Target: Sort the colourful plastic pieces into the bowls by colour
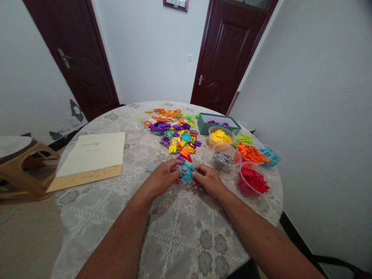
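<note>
Between my two hands is a blue plastic building piece with a notched, lattice-like outline. My left hand grips its left side, thumb and fingers closed on it. On the right side my right hand pinches it with the thumb on top. Whether it is one piece or several joined cannot be made out. Just beyond the hands lies a loose heap of plastic building pieces in purple, orange, yellow, blue and red.
Right of the heap stand clear tubs of yellow, grey, orange, blue and red pieces. A green box holds purple ones. Paper sheets lie left on the round, cloth-covered table.
</note>
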{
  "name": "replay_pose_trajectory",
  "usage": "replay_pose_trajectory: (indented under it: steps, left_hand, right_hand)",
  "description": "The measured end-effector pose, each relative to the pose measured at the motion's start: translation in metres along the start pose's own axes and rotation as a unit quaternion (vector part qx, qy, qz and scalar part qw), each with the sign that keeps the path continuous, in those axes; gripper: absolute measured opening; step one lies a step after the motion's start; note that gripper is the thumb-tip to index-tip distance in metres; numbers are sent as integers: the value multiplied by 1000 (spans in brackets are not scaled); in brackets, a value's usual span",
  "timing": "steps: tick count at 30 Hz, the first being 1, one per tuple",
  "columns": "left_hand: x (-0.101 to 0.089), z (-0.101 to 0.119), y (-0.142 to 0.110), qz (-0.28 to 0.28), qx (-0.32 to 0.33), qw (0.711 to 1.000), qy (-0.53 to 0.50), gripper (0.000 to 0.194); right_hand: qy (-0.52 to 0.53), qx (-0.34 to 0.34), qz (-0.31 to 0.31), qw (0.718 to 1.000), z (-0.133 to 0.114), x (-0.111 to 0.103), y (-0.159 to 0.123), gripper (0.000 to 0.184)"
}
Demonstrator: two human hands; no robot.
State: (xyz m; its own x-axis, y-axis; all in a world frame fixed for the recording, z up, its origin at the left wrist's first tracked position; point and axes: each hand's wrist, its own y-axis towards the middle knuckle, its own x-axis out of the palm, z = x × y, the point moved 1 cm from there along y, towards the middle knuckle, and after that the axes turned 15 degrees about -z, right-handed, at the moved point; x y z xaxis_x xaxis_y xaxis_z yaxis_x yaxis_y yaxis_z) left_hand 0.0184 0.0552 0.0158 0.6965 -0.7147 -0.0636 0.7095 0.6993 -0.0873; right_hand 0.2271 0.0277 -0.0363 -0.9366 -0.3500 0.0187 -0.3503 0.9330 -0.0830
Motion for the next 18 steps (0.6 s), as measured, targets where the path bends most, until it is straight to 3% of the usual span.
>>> replay_pose_trajectory:
  steps: [7,12,18]
  left_hand:
    - [-1,2,3,-67,-11,997,29,51]
    - [1,6,1,-64,-23,996,52,46]
    - [-3,4,-1,-60,-20,996,63,54]
  right_hand:
    - [35,-6,-37,999,-3,0,1,38]
    - [46,-7,-59,997,-5,1,-1,33]
    - [-46,3,-14,999,-31,-4,-14,24]
